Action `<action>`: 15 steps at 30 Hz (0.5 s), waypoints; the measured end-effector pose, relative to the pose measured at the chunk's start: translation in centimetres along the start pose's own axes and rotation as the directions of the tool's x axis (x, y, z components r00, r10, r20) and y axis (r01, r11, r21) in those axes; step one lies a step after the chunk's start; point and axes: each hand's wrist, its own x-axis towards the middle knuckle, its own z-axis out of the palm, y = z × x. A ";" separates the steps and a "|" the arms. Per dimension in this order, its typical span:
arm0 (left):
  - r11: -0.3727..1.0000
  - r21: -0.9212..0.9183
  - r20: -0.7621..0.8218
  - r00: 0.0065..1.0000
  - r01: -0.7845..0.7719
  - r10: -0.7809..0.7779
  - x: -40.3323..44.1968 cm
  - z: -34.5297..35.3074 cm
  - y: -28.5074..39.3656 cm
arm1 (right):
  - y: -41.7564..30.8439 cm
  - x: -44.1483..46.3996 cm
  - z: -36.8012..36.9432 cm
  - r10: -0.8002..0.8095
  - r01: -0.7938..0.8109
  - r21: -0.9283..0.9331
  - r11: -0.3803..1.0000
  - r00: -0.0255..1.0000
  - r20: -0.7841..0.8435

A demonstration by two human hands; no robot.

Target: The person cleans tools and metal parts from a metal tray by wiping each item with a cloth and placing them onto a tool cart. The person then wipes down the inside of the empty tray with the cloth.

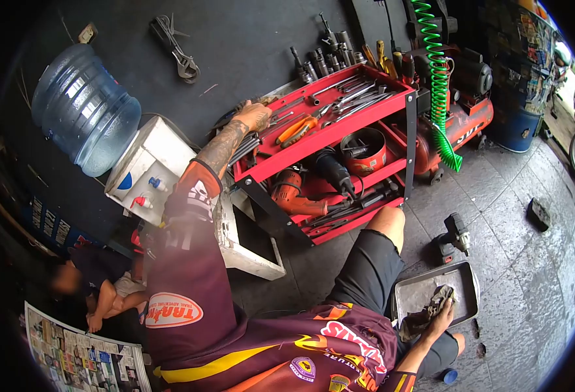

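My left hand point(254, 116) reaches over the left end of a red tool cart point(339, 121). Its fingers curl down among the tools there, and what they grip, if anything, is hidden. Close to it lie orange-handled pliers point(297, 130) and several wrenches point(359, 98). Low at the right, my right hand point(441, 318) is closed on a crumpled, dirty grey rag point(438, 304). The rag hangs over a shallow metal tray point(406, 293) on the floor beside my legs.
An orange drill point(294, 194) lies on the cart's lower shelf. Left stands a water dispenser point(153, 153) with a big bottle point(81, 108). An impact wrench point(456, 235) sits on the tiled floor, near a red compressor point(454, 127). Another person point(107, 287) sits at lower left.
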 end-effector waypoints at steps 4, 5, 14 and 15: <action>0.999 0.009 0.027 0.998 0.049 -0.049 -0.2 -0.4 0.6 | -0.6 -0.3 0.3 0.012 -0.012 0.026 1.000 1.000 0.008; 0.998 0.014 0.032 0.997 0.064 -0.065 -0.4 -0.6 0.8 | -0.8 -0.4 0.4 0.012 -0.013 0.026 1.000 1.000 0.006; 0.981 0.116 0.106 0.980 0.158 -0.171 -0.3 -1.3 1.8 | -1.8 -0.9 0.9 0.053 -0.053 0.009 0.999 0.999 -0.010; 0.981 0.116 0.107 0.980 0.153 -0.166 -0.3 -1.3 1.9 | -1.0 -0.5 0.6 0.043 -0.043 0.020 0.999 0.999 0.004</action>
